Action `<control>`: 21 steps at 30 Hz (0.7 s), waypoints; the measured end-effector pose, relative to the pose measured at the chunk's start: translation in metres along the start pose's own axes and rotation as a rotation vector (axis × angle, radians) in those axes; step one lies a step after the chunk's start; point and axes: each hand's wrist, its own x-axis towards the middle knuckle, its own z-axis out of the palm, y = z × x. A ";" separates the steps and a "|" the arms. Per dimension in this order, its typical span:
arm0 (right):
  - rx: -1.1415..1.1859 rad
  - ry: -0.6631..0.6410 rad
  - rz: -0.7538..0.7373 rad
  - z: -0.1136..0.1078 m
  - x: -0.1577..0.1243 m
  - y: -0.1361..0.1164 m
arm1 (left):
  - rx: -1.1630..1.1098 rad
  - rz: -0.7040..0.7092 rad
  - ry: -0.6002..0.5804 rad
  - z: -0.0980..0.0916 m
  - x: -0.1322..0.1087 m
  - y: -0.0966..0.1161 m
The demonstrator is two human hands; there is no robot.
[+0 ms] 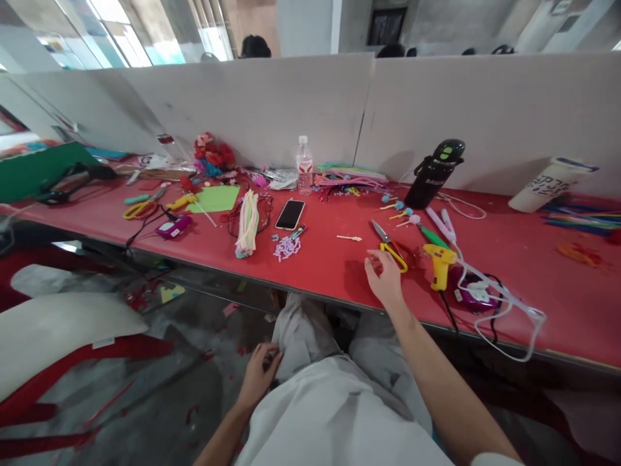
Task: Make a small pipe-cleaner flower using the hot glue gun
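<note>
Scissors (387, 242) lie just beside the half-open, seemingly empty right hand (383, 275); the left hand (262, 370) curls loosely by the lap, contents indeterminate. Beyond the right hand, ball-topped sticks (408, 212) look finished; leftward, a pale stick (349, 237) looks unfinished.

A craft workshop, by every sign, with a long red-topped worktable (330, 265) running along a pale partition (242, 116), scissors (382, 237) out, a yellow glue gun (440, 262) by them, bundled fuzzy stems (249, 223) further along, and coloured scraps (172, 294) scattered across the grey floor (169, 395) below
</note>
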 end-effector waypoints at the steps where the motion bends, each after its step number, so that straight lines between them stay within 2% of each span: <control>1: 0.001 0.011 0.008 0.000 0.001 0.001 | 0.005 0.016 -0.069 -0.006 -0.009 0.005; 3: 0.007 0.012 0.010 -0.001 0.002 0.002 | 0.032 0.047 -0.168 -0.018 -0.026 0.015; 6: 0.023 -0.002 0.019 -0.002 0.002 0.003 | 0.115 -0.003 -0.098 -0.032 -0.044 0.027; 8: 0.032 -0.006 0.037 -0.002 0.001 0.003 | 0.103 -0.027 -0.076 -0.034 -0.052 0.031; 10: 0.040 -0.012 0.058 -0.001 0.001 0.003 | -0.021 -0.124 -0.175 -0.031 -0.057 0.032; 12: 0.047 -0.019 0.074 -0.001 0.001 0.004 | -0.122 -0.297 -0.189 -0.026 -0.059 0.030; 13: 0.050 -0.020 0.081 0.000 0.001 0.005 | -0.154 -0.325 -0.189 -0.024 -0.059 0.029; 18: 0.083 -0.038 0.113 0.000 0.001 0.007 | -0.184 -0.260 -0.134 -0.015 -0.058 0.015; 21: 0.110 -0.036 0.141 0.001 0.000 0.008 | -0.113 -0.253 -0.075 -0.011 -0.057 0.006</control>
